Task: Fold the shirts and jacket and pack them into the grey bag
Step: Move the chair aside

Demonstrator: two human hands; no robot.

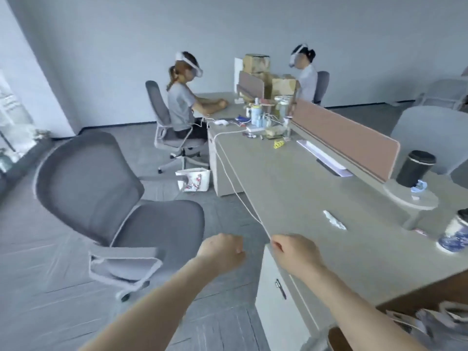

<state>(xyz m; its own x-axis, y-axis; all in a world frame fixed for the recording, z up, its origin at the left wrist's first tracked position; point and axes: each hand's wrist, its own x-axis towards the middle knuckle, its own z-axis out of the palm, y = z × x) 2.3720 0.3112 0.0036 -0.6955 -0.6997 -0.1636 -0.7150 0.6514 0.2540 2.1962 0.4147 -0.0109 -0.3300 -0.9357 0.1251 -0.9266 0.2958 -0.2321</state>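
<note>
— What fills the scene?
— A long desk point(316, 198) on the right, a grey chair point(101, 198) near left.
— The clothes?
— Crumpled grey fabric point(435, 323) at the near right, blurred.
— The hands?
— Left hand point(222, 250) clenched, empty; right hand point(293, 252) pinches a white cord point(238, 193).

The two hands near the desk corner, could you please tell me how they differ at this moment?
The right hand pinches a white cable at the desk edge; the left hand holds nothing visible. The right hand sits over the desk corner, while the left hand hangs over the floor beside the empty grey chair. Both are curled closed, bare-armed, and reach forward.
</note>
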